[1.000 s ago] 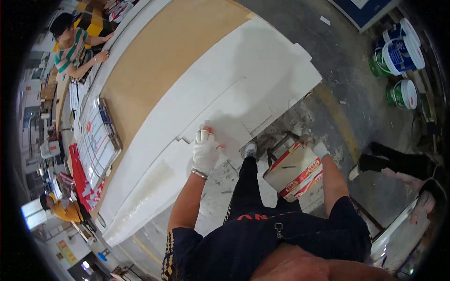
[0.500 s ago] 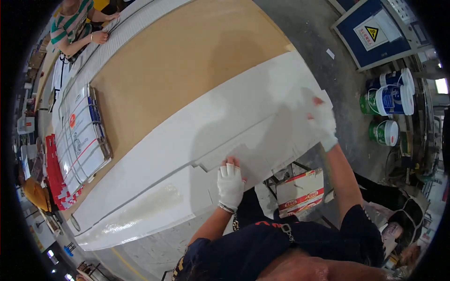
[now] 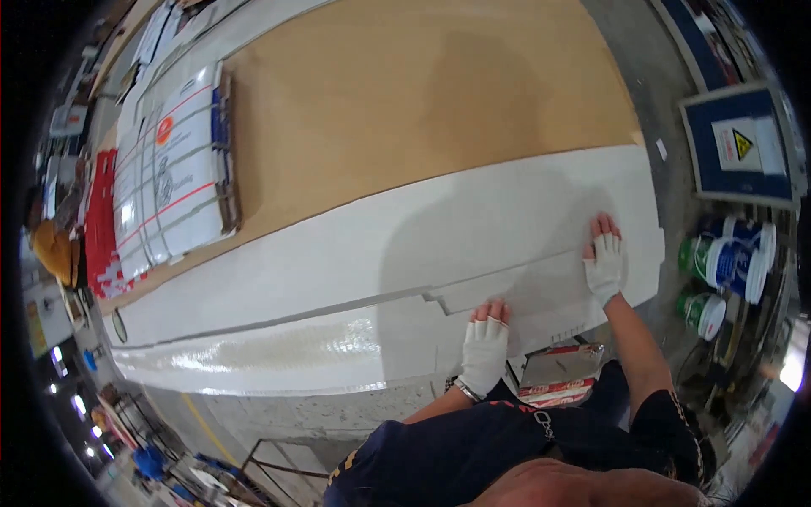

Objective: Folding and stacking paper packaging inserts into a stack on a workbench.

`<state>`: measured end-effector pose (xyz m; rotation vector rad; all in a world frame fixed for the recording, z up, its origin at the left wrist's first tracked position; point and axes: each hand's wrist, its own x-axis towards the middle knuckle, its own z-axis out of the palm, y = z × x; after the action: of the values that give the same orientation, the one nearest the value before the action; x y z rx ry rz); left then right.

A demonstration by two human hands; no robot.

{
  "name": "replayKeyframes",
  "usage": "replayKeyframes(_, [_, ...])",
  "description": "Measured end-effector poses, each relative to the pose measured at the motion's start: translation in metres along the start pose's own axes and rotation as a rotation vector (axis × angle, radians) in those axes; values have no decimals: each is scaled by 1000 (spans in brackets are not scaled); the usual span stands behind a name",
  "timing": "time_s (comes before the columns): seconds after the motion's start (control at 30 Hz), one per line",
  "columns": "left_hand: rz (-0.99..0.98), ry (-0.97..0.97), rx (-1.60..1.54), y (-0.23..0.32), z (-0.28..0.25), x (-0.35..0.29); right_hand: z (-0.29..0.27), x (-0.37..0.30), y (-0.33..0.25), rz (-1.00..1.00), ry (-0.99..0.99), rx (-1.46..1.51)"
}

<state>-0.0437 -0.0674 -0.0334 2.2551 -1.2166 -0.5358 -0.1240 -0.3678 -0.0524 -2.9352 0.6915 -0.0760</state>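
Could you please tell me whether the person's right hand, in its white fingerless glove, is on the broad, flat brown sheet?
No, the right hand lies palm down on the flat white sheeting.

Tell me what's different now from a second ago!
The right hand moved from beside the red-and-white cardboard up and forward onto the white sheet. The left hand stayed on the sheet, near its step-shaped notch. The strapped bundle stayed on the brown board.
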Motion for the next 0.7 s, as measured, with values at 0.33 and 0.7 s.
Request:
replayKeyframes(0.33, [-124,121,-18,10,-4,3,9,3,6,-56,57,-76])
replayKeyframes(0.7, [-96,175,72,14,7,-5,17,-6,15,-45,69,-27])
